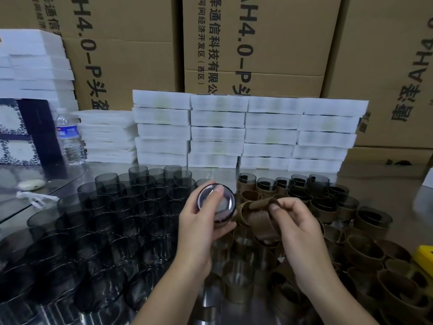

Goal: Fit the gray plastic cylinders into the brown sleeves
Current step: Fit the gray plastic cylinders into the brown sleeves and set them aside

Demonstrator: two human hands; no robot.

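Observation:
My left hand [199,226] grips a gray see-through plastic cylinder [216,205], tipped so its round end faces me. Just right of it, my right hand [295,221] pinches the rim of a brown sleeve [260,221] between thumb and fingers. Cylinder and sleeve are close but apart. Several bare gray cylinders [121,207] stand in rows on the left of the table. On the right lie several loose brown sleeves [365,249], and farther back stand cylinders with sleeves on them [267,185].
Stacks of white foam trays [246,130] line the back of the metal table [365,173], with cardboard boxes [253,43] behind. A water bottle [69,137] and a patterned box [21,132] stand at the far left. A yellow object [425,256] sits at the right edge.

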